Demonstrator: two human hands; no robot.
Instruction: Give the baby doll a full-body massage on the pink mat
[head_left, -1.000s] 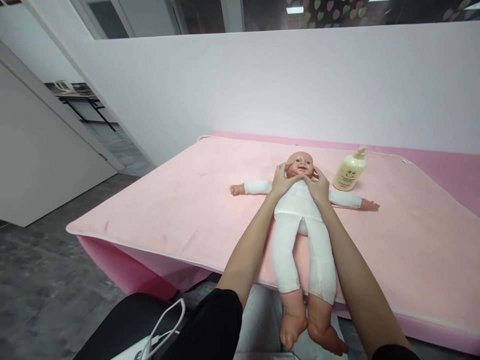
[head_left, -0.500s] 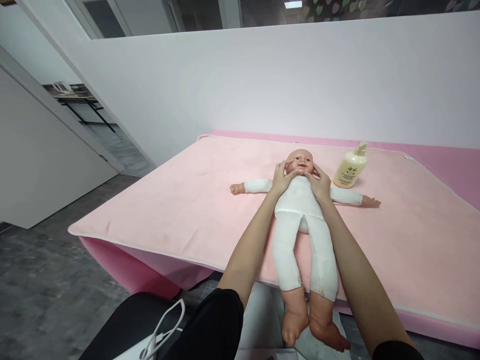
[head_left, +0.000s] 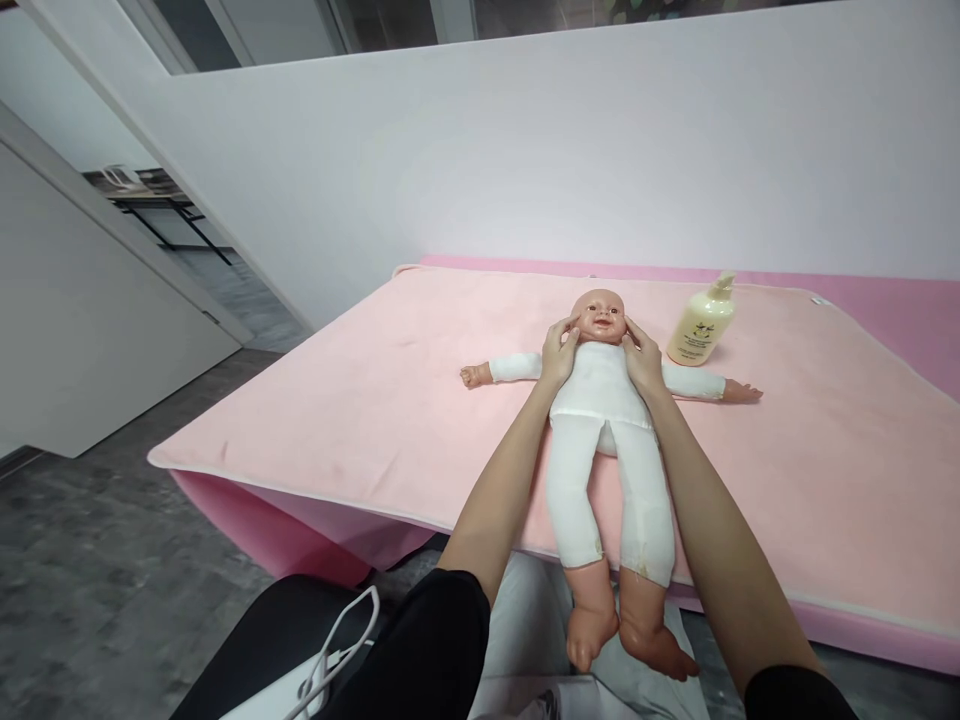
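Note:
A baby doll (head_left: 601, 385) with a white cloth body lies face up on the pink blanket (head_left: 337, 400), its arms spread and its feet hanging past the front edge. My left hand (head_left: 559, 352) rests over the doll's shoulder, fingertips at the side of its head, fingers slightly spread. On the other side, my right hand (head_left: 643, 358) touches the doll's cheek and shoulder in the same way, also open. Neither hand is closed round anything. A pale yellow pump bottle (head_left: 701, 325) stands beyond the doll's arm on the right.
A white wall (head_left: 525, 160) rises behind the table. At the bottom left, a white device with a cable (head_left: 330, 655) lies on something black near my left sleeve. A door (head_left: 82, 300) is at the far left.
Both thumbs have moved off the doll's chin, outward to the sides of its face and neck. The view has shifted slightly; doll and bottle stay in place.

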